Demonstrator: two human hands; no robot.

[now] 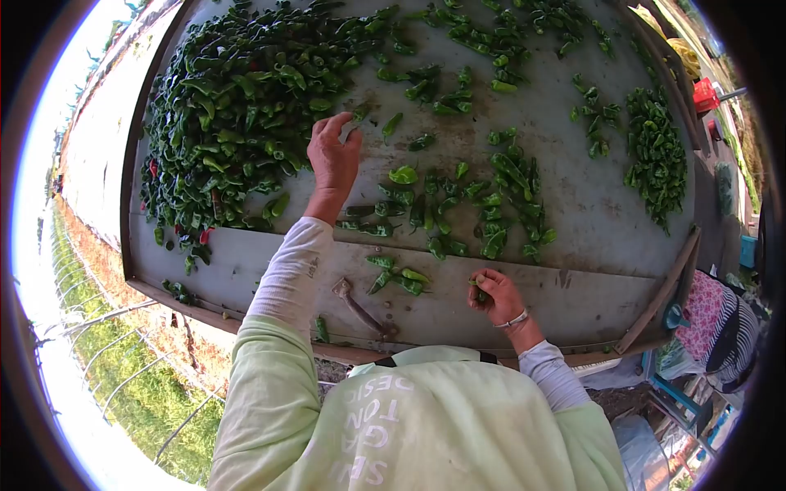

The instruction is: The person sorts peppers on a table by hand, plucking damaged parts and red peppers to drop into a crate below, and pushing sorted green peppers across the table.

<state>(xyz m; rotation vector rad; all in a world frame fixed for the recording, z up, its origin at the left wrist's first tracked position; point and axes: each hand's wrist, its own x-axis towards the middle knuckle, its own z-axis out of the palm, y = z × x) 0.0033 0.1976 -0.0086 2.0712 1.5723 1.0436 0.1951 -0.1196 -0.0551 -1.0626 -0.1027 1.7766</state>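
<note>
A large heap of green peppers covers the left part of a grey table. My left hand is over the heap's right edge, thumb and fingertips bent toward each other beside a small pepper; whether it grips anything is unclear. Near the front edge, my right hand is closed around a small dark green pepper. Between my hands, a few peppers lie on the front board. Loose peppers are scattered over the middle of the table.
A separate pile of peppers lies at the right edge. A brown stick-like tool rests on the front board. Wooden rails border the table. Beyond its right side are a red object and pink floral cloth.
</note>
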